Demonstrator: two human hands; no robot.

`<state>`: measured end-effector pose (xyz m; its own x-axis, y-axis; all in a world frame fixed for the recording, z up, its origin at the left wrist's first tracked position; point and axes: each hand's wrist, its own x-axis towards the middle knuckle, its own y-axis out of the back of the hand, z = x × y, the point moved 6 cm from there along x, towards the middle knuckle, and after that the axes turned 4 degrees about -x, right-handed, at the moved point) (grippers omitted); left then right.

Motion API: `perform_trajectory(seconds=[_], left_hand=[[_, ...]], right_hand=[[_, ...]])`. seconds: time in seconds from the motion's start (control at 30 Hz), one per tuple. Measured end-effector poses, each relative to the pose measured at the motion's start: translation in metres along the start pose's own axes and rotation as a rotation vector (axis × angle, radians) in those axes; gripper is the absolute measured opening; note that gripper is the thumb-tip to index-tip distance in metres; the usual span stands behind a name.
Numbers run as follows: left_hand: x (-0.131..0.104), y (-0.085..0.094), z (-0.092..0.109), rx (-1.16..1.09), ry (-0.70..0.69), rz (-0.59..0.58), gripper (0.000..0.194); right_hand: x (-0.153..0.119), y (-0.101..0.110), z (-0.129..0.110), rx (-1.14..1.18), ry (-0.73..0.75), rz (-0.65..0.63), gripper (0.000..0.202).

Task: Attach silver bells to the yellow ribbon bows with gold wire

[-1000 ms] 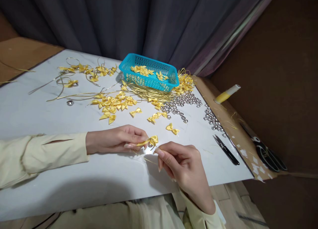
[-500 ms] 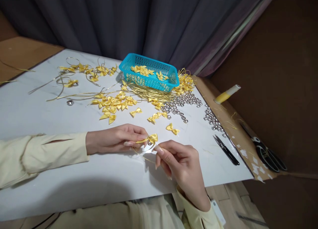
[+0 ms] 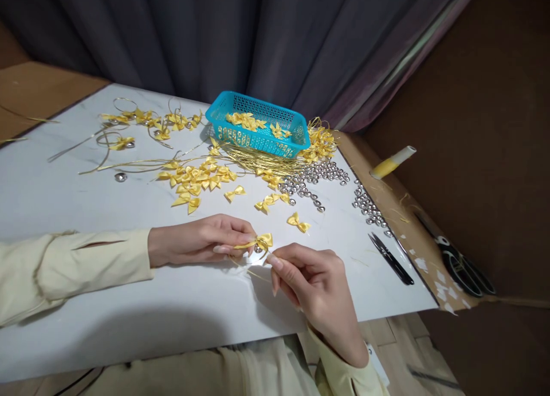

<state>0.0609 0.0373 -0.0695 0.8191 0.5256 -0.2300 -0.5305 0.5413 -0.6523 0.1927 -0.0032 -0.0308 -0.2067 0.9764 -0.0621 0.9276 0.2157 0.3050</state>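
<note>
Between the thumb and fingers of my left hand (image 3: 215,237) is a yellow ribbon bow (image 3: 265,239), pinched by its left side. A small silver bell (image 3: 258,248) hangs at the bow's middle. Thin gold cord (image 3: 259,276) loops around there and trails below. My right hand (image 3: 307,273) pinches the cord just right of the bow, its thumb and forefinger closed. Loose yellow bows (image 3: 201,177) lie on the white table (image 3: 180,316) beyond my hands, with one single bow (image 3: 298,222) close to my right hand.
A turquoise basket (image 3: 258,138) holding bows stands at the back, gold cords (image 3: 258,161) before it. Silver bells (image 3: 313,177) are scattered to its right. Thread snips (image 3: 391,259) and black-handled scissors (image 3: 462,265) lie at the right. Corded bows (image 3: 162,133) lie back left.
My right hand has shifted very slightly right and down, and the cord loop at the bow looks a little different. My left hand keeps its pinch on the bow.
</note>
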Motion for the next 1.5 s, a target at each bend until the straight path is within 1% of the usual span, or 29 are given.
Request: perform_trajectory(seconds=[0.2,0.4,0.5,0.67,0.9,1.03,1.33,1.5], left_hand=[[-0.001,-0.001,0.001,0.075,0.024,0.002,0.023],[-0.002,-0.002,0.000,0.195,0.052,-0.009,0.024],[-0.002,-0.001,0.001,0.207,0.051,-0.002,0.024],[-0.002,0.001,-0.001,0.215,0.067,0.005,0.025],[-0.002,0.000,-0.001,0.162,0.060,-0.005,0.025],[-0.003,0.001,-0.002,0.183,0.058,-0.005,0.026],[-0.005,-0.002,0.002,0.331,0.029,-0.036,0.028],[-0.006,-0.001,0.001,0.358,0.015,-0.054,0.029]], right_hand=[[0.001,0.003,-0.008,-0.113,0.030,-0.029,0.028],[0.006,0.008,-0.019,-0.247,0.041,-0.154,0.026],[0.008,0.008,-0.020,-0.275,0.033,-0.181,0.027],[0.012,0.004,-0.018,-0.277,0.007,-0.179,0.025],[0.008,0.000,-0.010,-0.128,-0.044,-0.137,0.026],[0.006,-0.001,-0.006,-0.092,-0.049,-0.126,0.026],[0.007,0.002,-0.009,-0.136,-0.014,-0.127,0.027],[0.007,0.003,-0.011,-0.187,0.014,-0.130,0.026]])
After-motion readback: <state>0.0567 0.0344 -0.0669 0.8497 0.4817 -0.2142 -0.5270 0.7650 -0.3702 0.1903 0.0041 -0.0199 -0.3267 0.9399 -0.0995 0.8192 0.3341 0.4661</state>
